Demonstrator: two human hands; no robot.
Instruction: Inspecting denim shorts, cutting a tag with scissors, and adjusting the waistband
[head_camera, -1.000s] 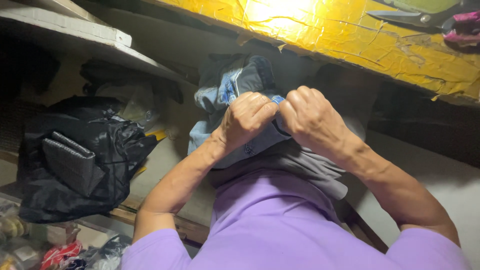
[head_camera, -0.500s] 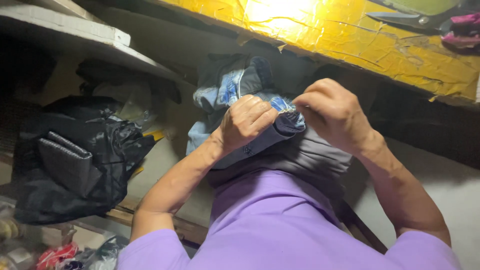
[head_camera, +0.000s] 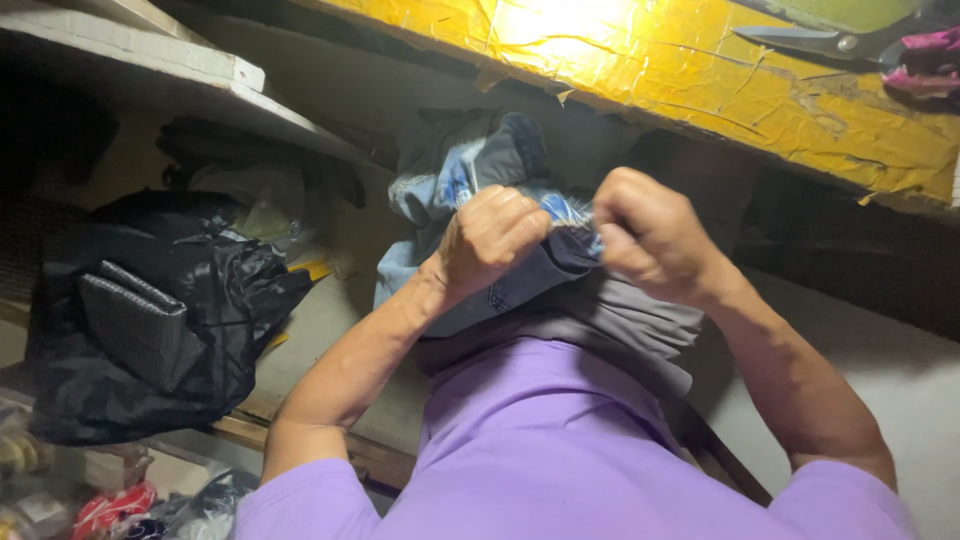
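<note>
I see both hands, left and right, fisted tight on the grey-blue garment above my purple lap; it looks soft, light, best gripped along its bunched edge.

Left hand: closed in a tight fist, knuckles facing up and toward the camera, wrist bent slightly inward. Left forearm: bare, running down and left to a bent elbow near the lower frame. Right hand: also fisted, back of the hand toward the camera, level with the left, a small gap between the two. Right forearm: bare, angled down and right. Both upper arms: in short purple sleeves.
</note>
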